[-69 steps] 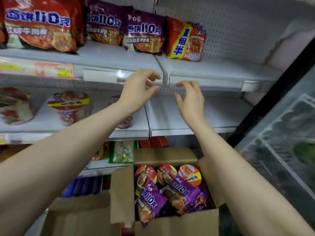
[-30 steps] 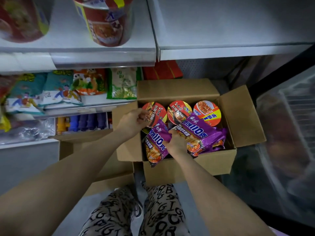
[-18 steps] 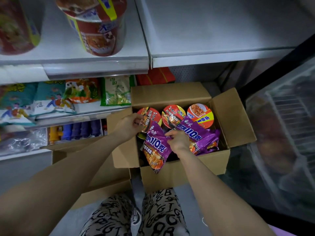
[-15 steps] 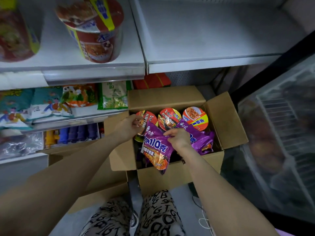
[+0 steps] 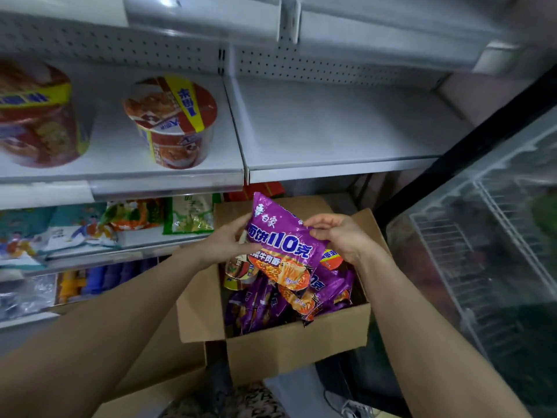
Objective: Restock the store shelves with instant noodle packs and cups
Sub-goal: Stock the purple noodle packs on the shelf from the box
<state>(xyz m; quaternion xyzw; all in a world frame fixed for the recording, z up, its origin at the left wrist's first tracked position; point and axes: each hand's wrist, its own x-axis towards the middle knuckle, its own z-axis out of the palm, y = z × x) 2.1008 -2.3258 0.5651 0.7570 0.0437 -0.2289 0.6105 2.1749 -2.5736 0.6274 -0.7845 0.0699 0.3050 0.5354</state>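
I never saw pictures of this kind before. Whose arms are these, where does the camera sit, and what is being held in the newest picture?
There is no machine here. A person wears one camera on the head, so you look forward and down along their two bare arms. The left hand and the right hand both grip one purple noodle pack, held above an open cardboard box. The box holds more purple packs. On the white shelf above, to the left, stands a noodle cup, and a second cup, blurred, stands further left.
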